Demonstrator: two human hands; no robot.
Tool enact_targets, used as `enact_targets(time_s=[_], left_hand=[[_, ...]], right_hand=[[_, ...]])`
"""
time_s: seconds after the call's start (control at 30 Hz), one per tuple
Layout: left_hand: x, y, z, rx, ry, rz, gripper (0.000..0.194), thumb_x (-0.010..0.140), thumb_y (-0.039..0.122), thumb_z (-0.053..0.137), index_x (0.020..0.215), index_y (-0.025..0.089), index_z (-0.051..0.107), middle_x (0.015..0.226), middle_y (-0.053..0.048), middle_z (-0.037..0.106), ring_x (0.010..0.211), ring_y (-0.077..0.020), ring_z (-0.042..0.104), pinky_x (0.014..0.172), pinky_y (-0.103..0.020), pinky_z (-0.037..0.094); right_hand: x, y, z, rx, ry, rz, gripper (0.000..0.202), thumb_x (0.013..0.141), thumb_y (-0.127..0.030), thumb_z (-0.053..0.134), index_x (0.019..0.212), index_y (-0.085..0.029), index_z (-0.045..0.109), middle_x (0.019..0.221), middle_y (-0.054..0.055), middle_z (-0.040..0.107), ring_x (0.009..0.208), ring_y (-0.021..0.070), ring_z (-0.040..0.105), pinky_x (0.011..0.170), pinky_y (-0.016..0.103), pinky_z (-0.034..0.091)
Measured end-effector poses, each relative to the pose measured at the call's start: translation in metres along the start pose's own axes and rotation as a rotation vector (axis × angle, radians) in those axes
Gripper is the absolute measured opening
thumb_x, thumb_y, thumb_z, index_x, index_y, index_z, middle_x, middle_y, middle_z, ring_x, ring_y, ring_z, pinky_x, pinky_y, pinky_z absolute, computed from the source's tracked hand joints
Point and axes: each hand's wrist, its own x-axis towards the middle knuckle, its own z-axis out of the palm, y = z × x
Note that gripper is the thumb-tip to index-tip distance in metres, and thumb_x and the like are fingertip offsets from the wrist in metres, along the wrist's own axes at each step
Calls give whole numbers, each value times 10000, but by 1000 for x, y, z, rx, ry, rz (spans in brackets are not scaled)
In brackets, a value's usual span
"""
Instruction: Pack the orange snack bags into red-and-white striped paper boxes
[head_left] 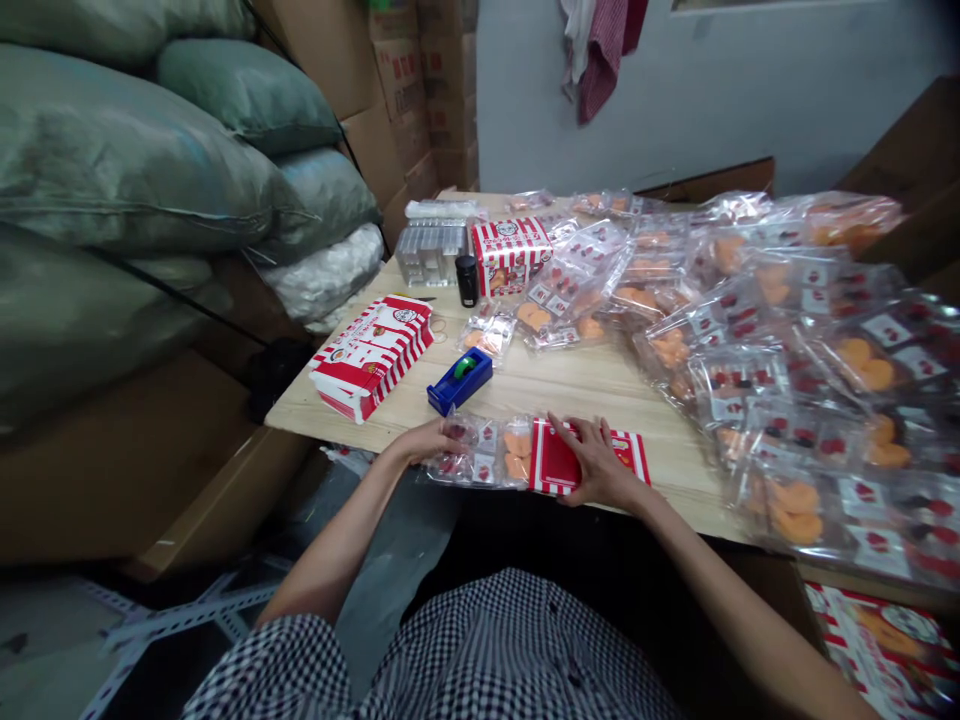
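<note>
Your view is dim and slightly soft; glare flecks the crinkled clear plastic packet (484,455) at your left hand (426,443), while outer edges stretch, darkening upper right.

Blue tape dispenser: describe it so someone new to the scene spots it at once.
On the wooden table, find the left hand at the near edge, touching a clear bag. Just beyond that hand, right of the flat stack of red-and-white cartons, sits the tape dispenser. Its solid blue body and bright green roll set it apart from both.
</note>
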Motion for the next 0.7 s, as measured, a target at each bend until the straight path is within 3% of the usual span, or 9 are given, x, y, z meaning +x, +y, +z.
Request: enact_targets(time_s=[0.3, 0.57, 0.7], left_hand=[[32, 4, 22, 19, -15, 28, 280, 551, 262, 860, 715, 135, 672, 613, 4, 622, 511, -119, 527, 488, -226, 407], [32, 19, -2, 117, -120, 64, 238, 493, 202, 883, 608, 140, 684, 557, 12, 631, 503, -130, 548, 480, -217, 415], [47, 19, 21, 104, -145, 94, 234, 510, 182, 876, 674, 130, 718, 625, -21, 684, 557, -160, 606, 527, -240, 460]], right_hand=[[1, 7, 3, -2, 10, 6, 1410, 519, -456, 853, 1616, -276, -16, 1446, 181, 348, 1430, 427, 290, 1200, 627, 34], [-3, 1, 3, 32, 13, -24, 1411, 538, -455, 850, 1610, -286, -52, 1467, 173, 337, 1456, 393, 271, 1211, 606, 24], [-1, -4, 4, 39, 21, -22, 1389, 539, -426, 854, 1613, -297, -18, 1466, 173, 335, 1453, 404, 267, 1207, 615, 43]])
